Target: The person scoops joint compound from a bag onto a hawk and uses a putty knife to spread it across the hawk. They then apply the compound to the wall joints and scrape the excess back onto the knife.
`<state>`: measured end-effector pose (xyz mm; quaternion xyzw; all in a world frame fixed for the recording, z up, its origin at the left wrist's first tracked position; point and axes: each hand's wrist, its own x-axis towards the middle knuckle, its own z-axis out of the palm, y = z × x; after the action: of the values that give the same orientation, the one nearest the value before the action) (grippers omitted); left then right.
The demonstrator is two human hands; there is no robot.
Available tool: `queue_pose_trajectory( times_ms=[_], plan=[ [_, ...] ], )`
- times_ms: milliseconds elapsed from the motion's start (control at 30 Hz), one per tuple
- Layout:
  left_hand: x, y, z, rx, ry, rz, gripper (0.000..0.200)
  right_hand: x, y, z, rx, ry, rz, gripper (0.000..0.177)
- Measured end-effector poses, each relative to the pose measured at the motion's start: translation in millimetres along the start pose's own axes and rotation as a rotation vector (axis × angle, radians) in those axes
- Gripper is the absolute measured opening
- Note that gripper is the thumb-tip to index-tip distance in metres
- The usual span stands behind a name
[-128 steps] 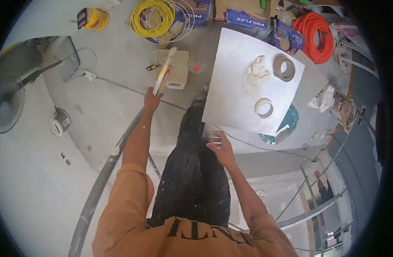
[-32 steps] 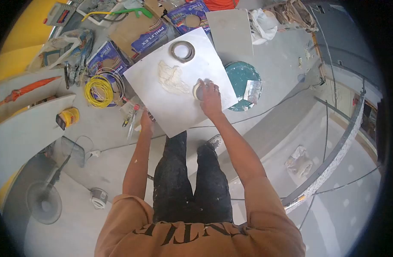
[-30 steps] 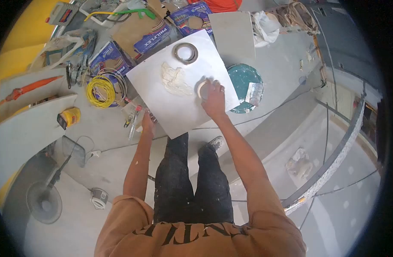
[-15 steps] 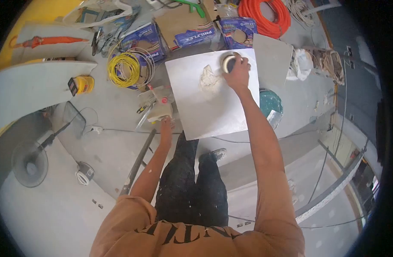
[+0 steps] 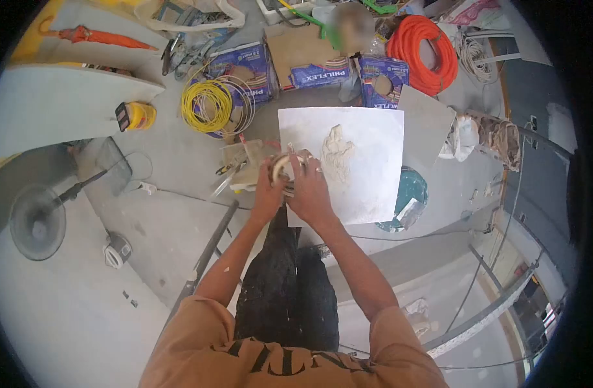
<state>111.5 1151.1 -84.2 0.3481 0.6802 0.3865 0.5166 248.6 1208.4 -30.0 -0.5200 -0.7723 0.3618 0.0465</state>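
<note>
Both of my hands hold a cream, ring-shaped roll of tape (image 5: 281, 169) over the left edge of a white board (image 5: 367, 194). My left hand (image 5: 268, 191) grips its left side. My right hand (image 5: 305, 184) has its fingers bent over the right side. A lump of whitish putty (image 5: 336, 155) lies on the board, to the right of my right hand. Just left of my left hand are a pale container (image 5: 250, 173) and a yellow-and-black cutter (image 5: 225, 169).
A teal bucket (image 5: 413, 187) stands partly under the board's right side, a flat blade on it. Yellow wire (image 5: 207, 107), blue cable boxes (image 5: 321, 72) and an orange hose coil (image 5: 432, 52) lie beyond. A fan (image 5: 37, 222) stands left; metal rails (image 5: 209, 242) flank my legs.
My right hand has brought the roll of tape from the board's far right corner to its left edge. My left hand has come up and taken hold of it too.
</note>
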Motion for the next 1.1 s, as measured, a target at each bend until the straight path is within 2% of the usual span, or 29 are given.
queue_pose_trajectory(
  times_ms=[33, 100, 133, 167, 200, 233, 267, 300, 333, 367, 433, 467, 533, 633, 700, 733, 833, 867, 933, 967, 1000, 1033, 1100],
  plan=[
    [10.8, -8.8, -5.0, -0.135, -0.013, -0.147, 0.058, 3.0, 1.6, -2.5, 0.085, 0.04, -0.011, 0.106],
    [49.1, -3.4, -11.2, 0.063, 0.059, 0.113, 0.05, -0.6, 9.0, -4.0, 0.169, 0.082, -0.004, 0.107],
    [75.8, -10.9, -10.9, 0.218, 0.114, 0.205, 0.047, -8.0, 16.3, -2.1, 0.209, 0.178, 0.083, 0.106],
    [93.9, 18.3, -5.5, 0.141, 0.133, 0.101, 0.047, -17.7, 24.6, -0.9, 0.245, 0.273, 0.172, 0.105],
    [124.2, 25.5, -1.3, 0.145, 0.145, 0.118, 0.047, -28.9, 34.6, -2.2, 0.421, 0.273, 0.305, 0.106],
    [154.7, 32.1, 2.8, 0.149, 0.158, 0.134, 0.048, -43.9, 45.0, 1.7, 0.412, 0.283, 0.326, 0.106],
    [193.4, 15.5, 3.3, 0.232, 0.168, 0.273, 0.05, -62.2, 56.0, 10.2, 0.497, 0.264, 0.441, 0.103],
    [213.2, 30.1, 12.7, 0.014, 0.136, 0.151, 0.053, -81.8, 67.5, 20.6, 0.585, 0.246, 0.553, 0.101],
    [230.3, 46.5, 20.8, -0.197, 0.104, 0.026, 0.055, -103.6, 79.7, 35.0, 0.582, 0.261, 0.569, 0.101],
    [250.8, 41.9, 23.7, -0.196, 0.082, 0.025, 0.055, -127.2, 92.8, 52.8, 0.583, 0.257, 0.623, 0.098],
    [279.6, 21.3, 22.6, -0.108, 0.186, -0.133, 0.055, -165.9, 125.5, 77.1, 0.589, 0.265, 0.698, 0.095],
    [267.9, 16.7, 22.3, -0.139, 0.139, -0.03, 0.052, -183.4, 145.0, 84.2, 0.597, 0.299, 0.782, 0.091],
    [246.4, -26.3, -5.8, 0.007, 0.1, 0.167, 0.046, -209.9, 179.4, 87.8, 0.612, 0.361, 0.889, 0.087],
    [121.3, 13.7, 12.9, 0.12, 0.07, 0.018, 0.037, -223.7, 231.5, 67.5, 0.213, 0.556, 0.802, 0.08],
    [80.9, -78.5, -8.9, 0.33, 0.076, 0.139, 0.037, -212.0, 261.7, 51.0, 0.144, 0.638, 0.791, 0.079],
    [48.6, -90.2, -0.9, 0.235, 0.081, 0.009, 0.039, -207.8, 285.6, 58.1, 0.088, 0.683, 0.727, 0.079],
    [8.7, -160.7, 4.1, 0.081, 0.1, -0.426, 0.047, -180.2, 306.9, 45.9, 0.161, 0.588, 0.813, 0.077],
    [11.5, -173.4, 10.0, 0.086, 0.07, -0.417, 0.047, -172.2, 313.3, 52.5, 0.212, 0.534, 0.899, 0.078],
    [20.1, -191.8, 11.1, -0.101, -0.129, -0.673, 0.057, -167.5, 320.6, 53.4, 0.322, 0.517, 0.959, 0.078],
    [28.9, -218.3, 4.0, -0.093, -0.14, -0.658, 0.057, -165.0, 322.7, 53.0, 0.432, 0.479, 0.994, 0.078],
    [37.1, -240.5, 0.0, -0.266, -0.096, -0.705, 0.057, -168.5, 324.1, 57.5, 0.556, 0.568, 1.013, 0.079],
    [45.0, -262.3, -3.5, -0.437, -0.045, -0.752, 0.057, -170.7, 314.6, 54.1, 0.557, 0.592, 1.019, 0.079],
    [22.4, -164.0, 19.2, -0.555, -0.059, -0.759, 0.053, -175.9, 288.3, 46.1, 0.377, 0.648, 1.131, 0.079]
  ],
)
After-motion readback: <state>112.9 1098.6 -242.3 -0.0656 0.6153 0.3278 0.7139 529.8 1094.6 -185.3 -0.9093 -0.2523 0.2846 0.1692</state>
